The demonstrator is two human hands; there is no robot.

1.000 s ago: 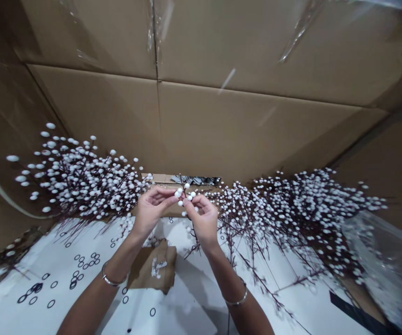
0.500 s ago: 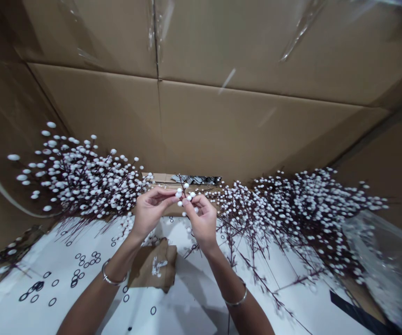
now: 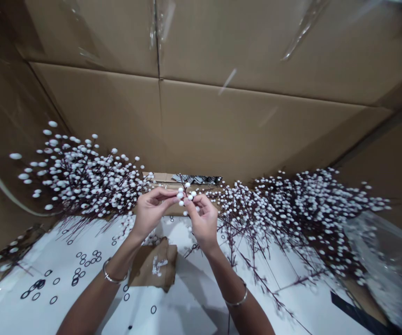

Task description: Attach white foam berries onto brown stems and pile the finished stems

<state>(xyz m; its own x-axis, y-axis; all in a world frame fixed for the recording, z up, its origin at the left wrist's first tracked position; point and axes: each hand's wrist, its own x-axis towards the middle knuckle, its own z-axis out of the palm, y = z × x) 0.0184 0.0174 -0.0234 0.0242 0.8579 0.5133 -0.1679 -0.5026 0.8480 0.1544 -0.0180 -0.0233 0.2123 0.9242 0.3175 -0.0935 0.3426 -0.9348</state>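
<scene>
Between my two hands, at mid-view, is a dark twig with white berries (image 3: 188, 185). My left hand (image 3: 154, 208) pinches a white berry at the twig's left side between thumb and fingertips. From the other side, my right hand (image 3: 204, 217) grips the twig with thumb and bent fingers, and part of the stem is hidden behind that hand. White berries cluster between and just under the fingertips. Both hands hang above the white table (image 3: 183, 316), and each wrist wears a silver bangle.
A heap of white-berry stems (image 3: 92, 174) lies at the left, another heap (image 3: 291, 209) at the right. Several black rings (image 3: 76, 278) are scattered on the table, near a torn cardboard piece (image 3: 157, 265). Cardboard walls (image 3: 222, 125) stand behind; clear plastic (image 3: 385, 260) lies at far right.
Hardly anything differs. The whole view has shifted very slightly, and both hands keep their hold on the berry twig in nearly the same place.
</scene>
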